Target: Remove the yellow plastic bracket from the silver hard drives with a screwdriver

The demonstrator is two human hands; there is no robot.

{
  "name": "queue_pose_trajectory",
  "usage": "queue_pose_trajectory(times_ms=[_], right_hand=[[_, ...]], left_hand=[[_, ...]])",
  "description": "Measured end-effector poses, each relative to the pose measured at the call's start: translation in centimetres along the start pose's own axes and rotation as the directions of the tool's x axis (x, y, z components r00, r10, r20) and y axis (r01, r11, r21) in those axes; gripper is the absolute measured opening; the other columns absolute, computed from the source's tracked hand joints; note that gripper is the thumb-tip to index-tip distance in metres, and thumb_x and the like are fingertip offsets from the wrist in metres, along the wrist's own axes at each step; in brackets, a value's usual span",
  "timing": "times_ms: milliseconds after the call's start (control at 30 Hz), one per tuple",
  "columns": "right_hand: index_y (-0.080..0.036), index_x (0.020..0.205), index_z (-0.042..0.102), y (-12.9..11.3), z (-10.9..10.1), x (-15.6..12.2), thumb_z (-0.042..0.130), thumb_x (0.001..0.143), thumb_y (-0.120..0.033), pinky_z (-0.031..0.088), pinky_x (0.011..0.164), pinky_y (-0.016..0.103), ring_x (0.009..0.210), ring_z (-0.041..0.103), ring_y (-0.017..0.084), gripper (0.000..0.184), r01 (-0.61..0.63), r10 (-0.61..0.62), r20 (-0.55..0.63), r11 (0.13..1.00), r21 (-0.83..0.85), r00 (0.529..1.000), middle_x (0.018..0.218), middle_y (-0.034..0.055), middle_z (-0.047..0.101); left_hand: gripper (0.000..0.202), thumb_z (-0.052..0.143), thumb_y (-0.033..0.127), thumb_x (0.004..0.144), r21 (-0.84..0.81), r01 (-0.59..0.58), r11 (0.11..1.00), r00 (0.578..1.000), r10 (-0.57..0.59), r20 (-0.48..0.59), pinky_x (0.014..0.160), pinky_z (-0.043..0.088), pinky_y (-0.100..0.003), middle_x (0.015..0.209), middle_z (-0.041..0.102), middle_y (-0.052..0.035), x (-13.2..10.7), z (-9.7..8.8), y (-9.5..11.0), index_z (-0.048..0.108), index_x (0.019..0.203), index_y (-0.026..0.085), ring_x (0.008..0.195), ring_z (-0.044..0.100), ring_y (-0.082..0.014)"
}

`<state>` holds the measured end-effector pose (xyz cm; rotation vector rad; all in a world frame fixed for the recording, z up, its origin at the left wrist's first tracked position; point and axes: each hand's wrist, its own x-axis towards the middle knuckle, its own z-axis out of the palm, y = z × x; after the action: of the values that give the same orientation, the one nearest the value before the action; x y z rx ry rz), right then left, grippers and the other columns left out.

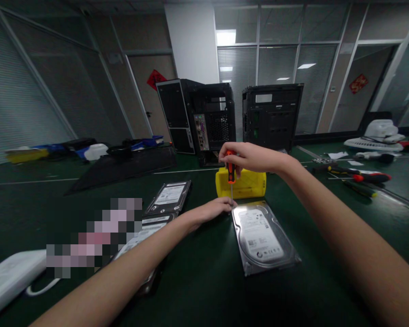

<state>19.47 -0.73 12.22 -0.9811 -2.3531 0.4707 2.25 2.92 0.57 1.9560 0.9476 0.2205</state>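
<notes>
My right hand is wrapped round the orange-and-black handle of a screwdriver, which stands nearly upright with its shaft down. The tip meets the far left corner of a silver hard drive lying label-up on the green table. Beside that corner, my left hand rests low with its fingers drawn together at the shaft's lower end; what they pinch, if anything, is hidden. Just behind the drive sits a yellow bin. Left of my left hand lie more hard drives, partly covered by my forearm.
Two black computer cases stand at the back. Pliers and other hand tools lie on the right, near a white device. A white box with a cable is at the left front, and a dark mat lies behind.
</notes>
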Motion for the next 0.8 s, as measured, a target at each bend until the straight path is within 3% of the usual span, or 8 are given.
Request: queue_pose_trajectory(times_ms=[167, 300, 533, 800], right_hand=[[-0.016, 0.09, 0.05, -1.1, 0.51, 0.13, 0.043, 0.087, -0.026, 0.046, 0.054, 0.022, 0.057, 0.06, 0.01, 0.013, 0.055, -0.052, 0.043, 0.997, -0.051, 0.998, 0.076, 0.0018, 0.06], [-0.017, 0.087, 0.051, -1.16, 0.69, 0.18, 0.043, 0.087, -0.033, 0.044, 0.054, 0.022, 0.057, 0.059, 0.011, 0.018, 0.014, -0.016, -0.014, 0.991, -0.131, 1.0, 0.075, 0.0013, 0.059], [-0.017, 0.106, 0.046, -0.53, -0.04, -0.31, 0.039, 0.088, -0.021, 0.05, 0.06, 0.025, 0.07, 0.06, 0.011, 0.02, -0.003, -0.013, 0.103, 0.989, 0.149, 0.995, 0.098, 0.0054, 0.055], [-0.018, 0.112, 0.044, -0.33, 0.28, -0.04, 0.042, 0.087, -0.019, 0.052, 0.061, 0.025, 0.068, 0.061, 0.01, 0.025, 0.033, -0.046, 0.087, 0.988, 0.15, 0.995, 0.089, 0.0017, 0.056]], left_hand=[[0.033, 0.042, 0.016, 0.068, 0.017, 0.018, 1.0, 1.0, -0.018, -0.002, 0.08, 0.036, -0.028, 0.096, 0.058, -0.0044, -0.15, 0.06, 0.41, 0.056, 0.098, 0.014, 0.09, 0.05, -0.0193], [0.034, 0.042, 0.015, 0.066, 0.037, 0.025, 0.999, 1.0, -0.025, -0.005, 0.08, 0.036, -0.028, 0.097, 0.059, -0.0051, -0.36, 0.14, 0.81, 0.057, 0.096, 0.013, 0.091, 0.051, -0.0203], [0.031, 0.042, 0.014, 0.068, 0.039, 0.023, 0.999, 1.0, -0.023, -0.009, 0.081, 0.036, -0.027, 0.095, 0.059, -0.0047, -0.51, 0.3, 1.05, 0.056, 0.095, 0.014, 0.091, 0.05, -0.019], [0.027, 0.041, 0.016, 0.073, 0.041, 0.034, 0.999, 0.999, -0.032, -0.026, 0.084, 0.036, -0.028, 0.097, 0.059, -0.0042, -0.15, 0.44, 0.65, 0.055, 0.095, 0.016, 0.094, 0.05, -0.0188]])
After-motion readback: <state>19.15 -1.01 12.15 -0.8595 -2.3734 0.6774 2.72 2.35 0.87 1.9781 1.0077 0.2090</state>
